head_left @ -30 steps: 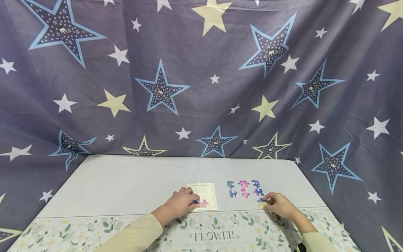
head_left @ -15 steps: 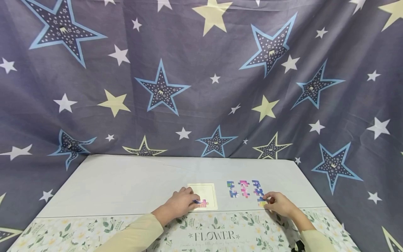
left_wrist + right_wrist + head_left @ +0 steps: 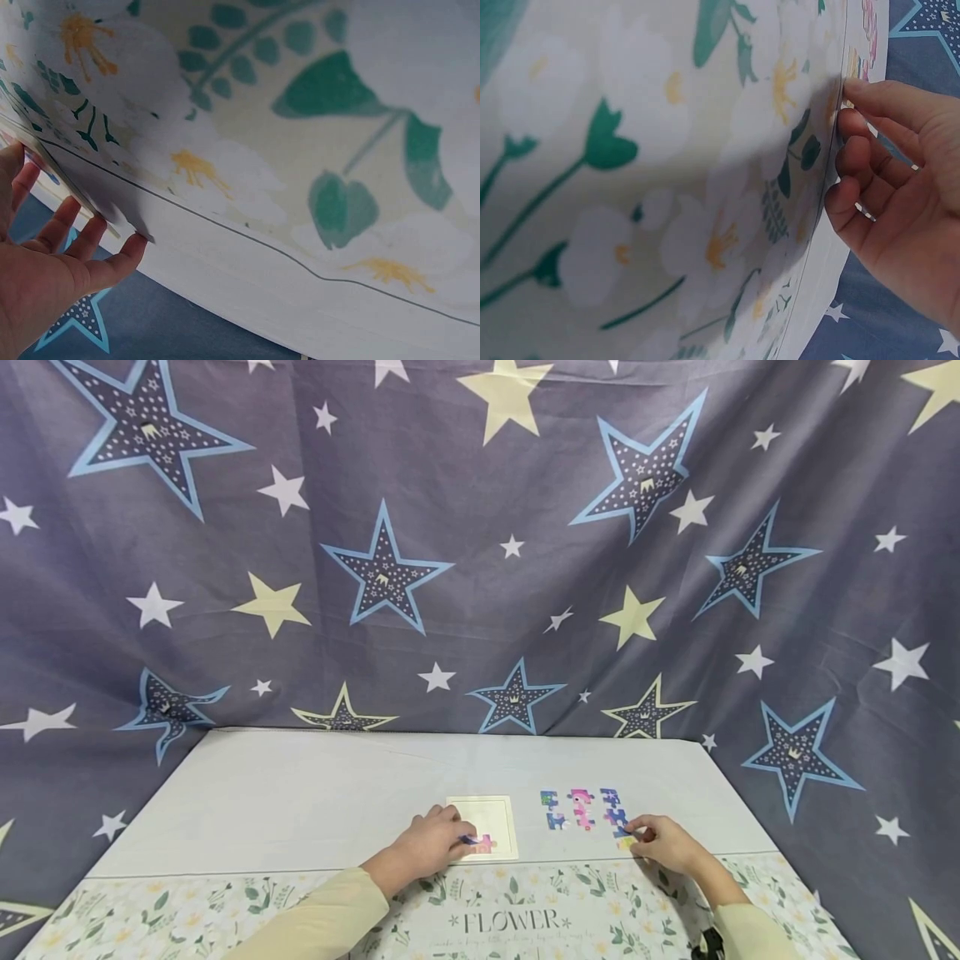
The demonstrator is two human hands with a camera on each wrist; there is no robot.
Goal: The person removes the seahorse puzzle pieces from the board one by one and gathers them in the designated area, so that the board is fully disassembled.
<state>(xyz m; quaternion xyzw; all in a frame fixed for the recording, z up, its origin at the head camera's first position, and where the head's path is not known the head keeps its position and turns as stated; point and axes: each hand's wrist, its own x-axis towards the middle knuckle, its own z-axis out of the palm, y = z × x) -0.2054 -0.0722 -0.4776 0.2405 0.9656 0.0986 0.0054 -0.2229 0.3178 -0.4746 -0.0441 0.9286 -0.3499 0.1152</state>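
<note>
My left hand (image 3: 431, 843) is over the left side of a cream puzzle tray (image 3: 491, 810), thumb and forefinger around a blue puzzle piece (image 3: 468, 840) mostly hidden by them. Beside it in the tray lies a pink puzzle piece (image 3: 486, 844). In the left wrist view the other fingers (image 3: 90, 229) spread along the tray's edge. My right hand (image 3: 667, 845) pinches a blue and yellow puzzle piece (image 3: 624, 842) at its right side, directly below a column of joined blue pieces (image 3: 613, 810). In the right wrist view its remaining fingers (image 3: 853, 154) are curled.
Left of the blue column lie a joined pink column (image 3: 581, 810) and a blue column (image 3: 553, 811), both to the right of the tray. A flower-print cloth (image 3: 517, 902) covers the near part of the white table (image 3: 315, 802). A starry curtain (image 3: 450, 468) hangs behind.
My right hand has slid the blue and yellow piece slightly away from me, up against the bottom of the blue column. The left hand has stayed in place.
</note>
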